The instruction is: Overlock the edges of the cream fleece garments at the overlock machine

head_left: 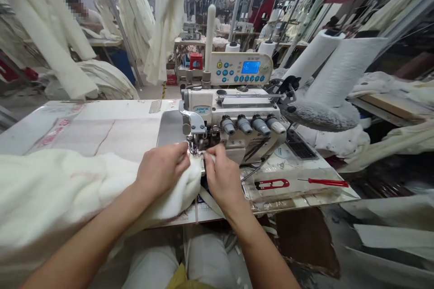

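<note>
A white overlock sewing machine (203, 99) stands on the table before me. Cream fabric (84, 180) spreads from the left over the table's front edge up to the machine's presser foot (193, 143). My left hand (162, 165) is closed on the fabric just left of the foot, fingertips curled in. Close by on the right side of the foot, my right hand (222, 176) pinches the fabric edge between thumb and fingers. A pale strip (210, 201) hangs below the right hand. Exactly where the needle meets the cloth is hidden.
Red thread snips (273, 184) and a red-handled screwdriver (327, 182) lie on the table at right. Large white thread cones (342, 67) stand behind them. A control panel (240, 68) tops the machine. Cream garments (166, 18) hang beyond; a person (91, 18) sits far left.
</note>
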`<state>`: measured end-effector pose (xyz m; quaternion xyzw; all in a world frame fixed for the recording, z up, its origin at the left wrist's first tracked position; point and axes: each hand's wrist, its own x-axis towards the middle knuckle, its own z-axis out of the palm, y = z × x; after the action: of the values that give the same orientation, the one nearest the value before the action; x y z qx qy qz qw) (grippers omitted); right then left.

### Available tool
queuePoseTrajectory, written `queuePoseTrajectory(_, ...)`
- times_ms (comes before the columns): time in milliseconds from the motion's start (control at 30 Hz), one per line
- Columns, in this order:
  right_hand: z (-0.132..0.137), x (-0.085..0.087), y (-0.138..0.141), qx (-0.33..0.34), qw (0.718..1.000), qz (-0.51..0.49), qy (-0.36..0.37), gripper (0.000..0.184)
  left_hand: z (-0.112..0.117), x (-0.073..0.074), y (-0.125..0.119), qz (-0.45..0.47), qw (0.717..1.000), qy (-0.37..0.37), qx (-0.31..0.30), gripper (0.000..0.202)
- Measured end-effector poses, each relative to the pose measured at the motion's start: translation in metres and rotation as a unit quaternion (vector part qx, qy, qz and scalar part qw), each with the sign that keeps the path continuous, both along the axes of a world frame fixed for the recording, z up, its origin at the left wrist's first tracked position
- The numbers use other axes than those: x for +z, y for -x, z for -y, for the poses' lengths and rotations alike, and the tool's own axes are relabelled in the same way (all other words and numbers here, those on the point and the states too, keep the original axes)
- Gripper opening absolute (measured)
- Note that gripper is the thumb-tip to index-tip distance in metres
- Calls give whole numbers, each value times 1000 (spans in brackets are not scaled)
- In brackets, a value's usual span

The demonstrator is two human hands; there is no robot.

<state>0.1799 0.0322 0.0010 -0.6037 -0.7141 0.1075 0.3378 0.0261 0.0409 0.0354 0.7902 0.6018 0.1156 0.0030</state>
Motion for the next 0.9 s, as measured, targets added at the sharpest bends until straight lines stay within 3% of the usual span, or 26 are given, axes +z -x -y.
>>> queuePoseTrajectory(133,5,-5,2,-27,999,39,-23,20,0,3,-2,-24,999,-35,-1,20)
queuePoseTrajectory(200,19,-11,-2,-43,992,24,-113,21,13,3,1,-16,992,-117,-36,18)
queuePoseTrajectory(300,42,-28,-7,-55,964,-73,-250,25,48,-9,15,75,959,-229,-147,23)
queuePoseTrajectory(333,47,-35,-6,-40,963,-129,-235,24,60,-16,20,97,949,-239,-181,29)
queuePoseTrajectory(400,51,-47,0,34,958,-270,-92,21,76,-33,31,61,945,-239,-214,36)
queuePoseTrajectory(467,50,-55,10,124,909,-387,96,22,81,-46,38,3,941,-268,-207,34)
queuePoseTrajectory(533,50,-56,19,166,856,-446,203,25,77,-52,39,12,929,-318,-192,24)
queuePoseTrajectory(600,56,-52,22,160,838,-464,238,28,74,-48,35,91,917,-342,-181,17)
queuePoseTrajectory(700,74,-42,20,151,819,-488,261,27,79,-40,21,207,917,-284,-187,14)
queuePoseTrajectory(767,84,-35,17,147,814,-494,269,23,86,-38,12,225,919,-245,-212,17)
queuePoseTrajectory(900,93,-25,14,112,832,-476,261,20,93,-41,5,234,916,-228,-233,24)
